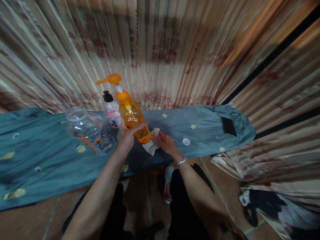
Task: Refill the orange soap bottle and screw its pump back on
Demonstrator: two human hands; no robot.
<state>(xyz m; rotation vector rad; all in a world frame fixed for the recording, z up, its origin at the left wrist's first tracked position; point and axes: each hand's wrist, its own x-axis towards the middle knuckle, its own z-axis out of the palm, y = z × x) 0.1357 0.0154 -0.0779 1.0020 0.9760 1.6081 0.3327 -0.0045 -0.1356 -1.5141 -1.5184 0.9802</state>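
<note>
An orange pump bottle (133, 115) with some orange liquid low in it leans to the left in my left hand (126, 136), whose fingers wrap round its lower part. My right hand (167, 142) pinches a white cloth or tissue (150, 146) against or just beside the bottle's base. Behind my left hand stands a smaller clear bottle (112, 113) with a black top and a pink label. Left of that is a large clear open-mouthed container (86, 130) with an orange mark.
A blue-green patterned cloth (57, 163) covers the long surface. A small white round lid (186, 141) lies right of my right hand, and a dark phone (228, 126) farther right. Pleated curtains (160, 50) hang behind. Bags (267, 203) rest at the lower right.
</note>
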